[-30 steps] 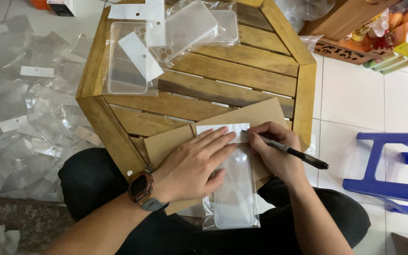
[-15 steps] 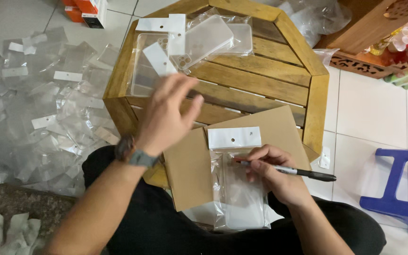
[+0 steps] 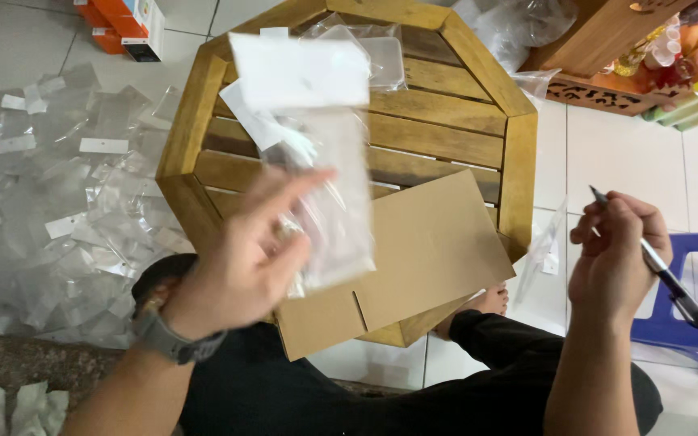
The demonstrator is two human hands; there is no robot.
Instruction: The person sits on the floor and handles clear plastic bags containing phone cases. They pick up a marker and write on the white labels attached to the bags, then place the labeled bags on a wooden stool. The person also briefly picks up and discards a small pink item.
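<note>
From the head camera we look down on our left hand (image 3: 240,266), raised above the near edge of the wooden bench (image 3: 519,173), its fingers (image 3: 288,202) closed on a clear plastic bag (image 3: 329,202) with a white card top. The bag hangs upright in the air over the bench's left half, blurred, its lower end beside our palm. A dark watch (image 3: 173,339) sits on that wrist. Our right hand (image 3: 616,258) hovers off the bench's right side, above the tiled floor, fingers curled around a black pen (image 3: 664,270) whose tip points up and away. A flat piece of brown cardboard (image 3: 414,258) lies on the bench's near edge, jutting over our lap. More clear bags (image 3: 381,52) rest at the bench's far side, and a heap of empty bags (image 3: 66,218) covers the floor to the left. A blue stool (image 3: 688,323) stands at the right.
</note>
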